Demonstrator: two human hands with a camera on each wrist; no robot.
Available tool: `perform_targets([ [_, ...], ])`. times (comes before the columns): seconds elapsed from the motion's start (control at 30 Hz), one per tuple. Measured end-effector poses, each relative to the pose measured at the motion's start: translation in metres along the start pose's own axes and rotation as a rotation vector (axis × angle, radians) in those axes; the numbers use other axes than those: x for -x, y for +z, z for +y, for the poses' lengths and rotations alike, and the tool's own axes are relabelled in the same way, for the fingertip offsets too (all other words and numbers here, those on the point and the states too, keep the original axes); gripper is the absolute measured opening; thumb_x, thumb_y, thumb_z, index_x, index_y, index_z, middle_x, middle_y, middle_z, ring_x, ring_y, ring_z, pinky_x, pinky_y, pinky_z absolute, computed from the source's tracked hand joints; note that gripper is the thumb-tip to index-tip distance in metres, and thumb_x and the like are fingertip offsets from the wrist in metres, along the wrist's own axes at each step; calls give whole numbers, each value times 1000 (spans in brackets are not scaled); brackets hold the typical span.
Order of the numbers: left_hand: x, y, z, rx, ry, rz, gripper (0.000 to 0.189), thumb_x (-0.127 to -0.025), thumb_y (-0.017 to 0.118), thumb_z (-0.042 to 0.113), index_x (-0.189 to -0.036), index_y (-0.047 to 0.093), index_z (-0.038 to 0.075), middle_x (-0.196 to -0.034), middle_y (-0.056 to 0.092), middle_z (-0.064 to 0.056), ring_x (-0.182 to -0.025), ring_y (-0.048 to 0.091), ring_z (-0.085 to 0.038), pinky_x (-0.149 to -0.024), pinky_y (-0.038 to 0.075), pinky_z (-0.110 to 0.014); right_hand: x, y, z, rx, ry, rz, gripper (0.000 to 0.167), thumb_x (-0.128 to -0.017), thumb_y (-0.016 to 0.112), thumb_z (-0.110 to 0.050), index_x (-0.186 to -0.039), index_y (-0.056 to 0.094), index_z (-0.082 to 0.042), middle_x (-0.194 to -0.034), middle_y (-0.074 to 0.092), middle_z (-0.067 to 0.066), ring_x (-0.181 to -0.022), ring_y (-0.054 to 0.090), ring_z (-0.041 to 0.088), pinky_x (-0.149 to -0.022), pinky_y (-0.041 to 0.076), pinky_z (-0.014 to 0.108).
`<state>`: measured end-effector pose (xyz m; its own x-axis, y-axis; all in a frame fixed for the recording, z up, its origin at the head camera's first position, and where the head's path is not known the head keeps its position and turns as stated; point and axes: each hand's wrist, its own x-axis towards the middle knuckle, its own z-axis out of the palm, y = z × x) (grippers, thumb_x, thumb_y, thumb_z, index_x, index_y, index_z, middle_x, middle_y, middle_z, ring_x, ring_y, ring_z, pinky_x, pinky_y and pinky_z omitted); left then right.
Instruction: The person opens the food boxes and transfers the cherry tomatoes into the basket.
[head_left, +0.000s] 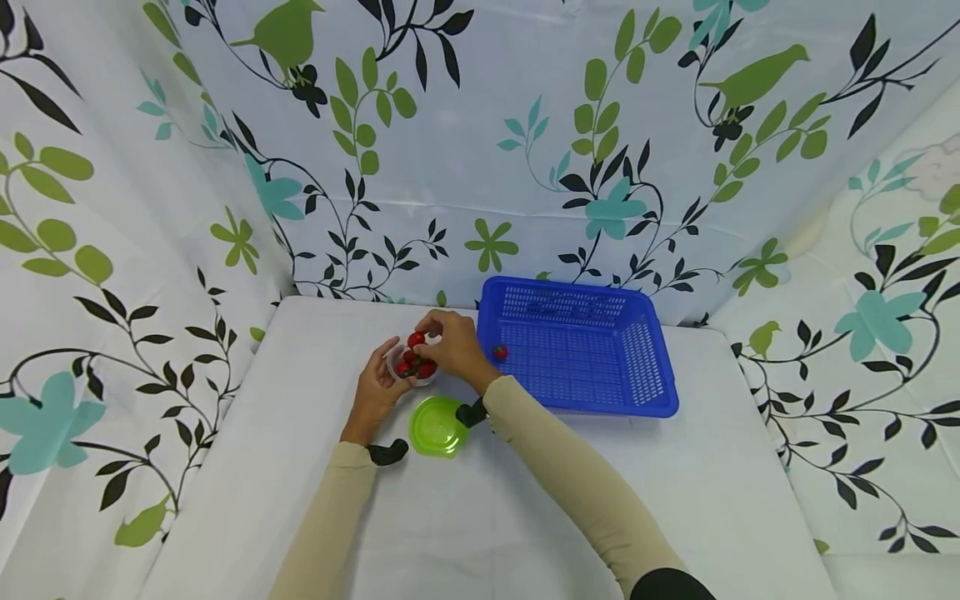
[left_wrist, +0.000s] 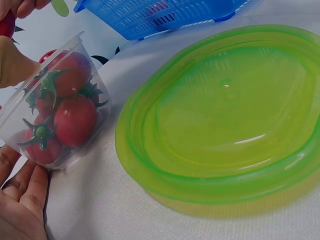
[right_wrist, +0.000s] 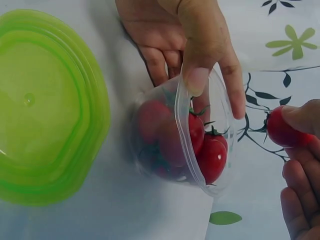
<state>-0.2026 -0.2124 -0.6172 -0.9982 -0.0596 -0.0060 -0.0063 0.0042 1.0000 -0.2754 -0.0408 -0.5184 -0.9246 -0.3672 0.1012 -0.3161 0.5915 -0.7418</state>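
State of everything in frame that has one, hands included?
Tub: open, tomatoes inside
Lid: off, flat on table
Basket: open, one tomato inside
Left hand: holding tub
Right hand: pinching another tomato, out of tub

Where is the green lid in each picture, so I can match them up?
Head: the green lid is a little below and left of the middle.
Left wrist: it looks big, filling most of the right side.
Right wrist: it's on the left, cut off by the edge.
Shared landmark: the clear tub holding red tomatoes is near the lid in all three.
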Motion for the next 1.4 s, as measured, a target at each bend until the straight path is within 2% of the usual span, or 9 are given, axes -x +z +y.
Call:
perform_targets([
  [0.13,-1,-2,-1,20,-20,-2,88,-93,76,-3,-167,31,15,-172,35,-17,-164,28,-30,-135,22,-47,2,-5,1,14,19,2,25,-90,88,-26,-111,76,-21,-113,78,4,-110,71,23,-91,62,32],
  [0.3,-1,-3,-2,41,5,-14,89,-94,75,-5,-168,29,12,-172,33,-21,-164,27,-34,-134,22,-49,4,-11,4,-25,-19,28,25,-88,89,-23,-110,77,-17,-109,78,3,-105,70,21,-89,61,30],
  [0.6,-1,-3,-4,-20,29,-11,86,-95,76,2,-167,32,18,-171,38,-14,-162,32,-27,-134,27,-45,6,-21,8,-96,-21,50,24,-87,89,-20,-107,78,-15,-105,79,1,-100,69,18,-89,63,30],
  [0.87,-2,-4,-5,-21,19,-9,88,-95,79,5,-167,31,19,-171,39,-12,-162,32,-26,-133,28,-45,8,-28,15,-127,8,87,24,-88,89,-18,-109,78,-14,-106,78,3,-104,71,25,-89,64,32],
  [1.03,-2,-3,-5,-16,25,-4,88,-94,78,3,-167,31,16,-171,39,-14,-162,33,-27,-133,27,-45,10,-34,20,-146,11,106,24,-88,88,-19,-109,77,-14,-107,78,3,-102,70,23,-89,65,34],
  [1.23,-2,-1,-6,-17,24,0,88,-94,77,1,-167,30,14,-171,38,-14,-162,32,-27,-133,27,-45,12,-39,26,-185,19,118,24,-87,89,-18,-108,77,-12,-107,77,6,-105,72,33,-89,66,35],
  [1.4,-1,0,-6,-17,24,2,88,-94,77,0,-167,31,15,-170,39,-14,-162,32,-26,-134,26,-45,14,-43,30,-188,34,129,24,-88,89,-18,-108,77,-12,-108,77,6,-103,73,27,-89,66,33],
])
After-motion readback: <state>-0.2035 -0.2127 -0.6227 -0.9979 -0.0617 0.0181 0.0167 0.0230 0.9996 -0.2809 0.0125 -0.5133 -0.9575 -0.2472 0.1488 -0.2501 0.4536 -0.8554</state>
